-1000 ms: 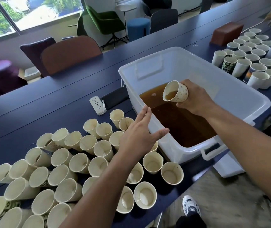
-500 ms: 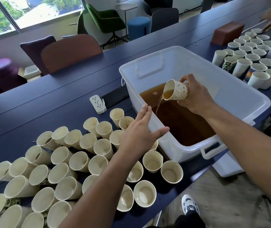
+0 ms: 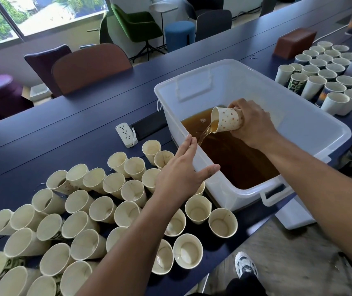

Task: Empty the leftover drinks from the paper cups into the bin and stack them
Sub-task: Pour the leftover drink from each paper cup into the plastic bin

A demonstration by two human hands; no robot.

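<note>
On the left of the counter, a crowd of drained paper cups is being left standing and leaning, loose and not yet stacked. Just right of them, the left hand is being held flat above the nearest cups, fingers straight and together, thumb spread toward the rim of the bin; nothing is being gripped by it. Further right, over the brown liquid in the bin, a spotted cup is being gripped by the curled fingers of the right hand. Compared with a second ago, when the drink was being kept inside, the cup is now being tipped further mouth-down, and a full stream is being poured out. This cup is judged nearly emptied and soon ready for stacking. At far right, more upright cups are being left waiting, so much of the task is being left undone.
</note>
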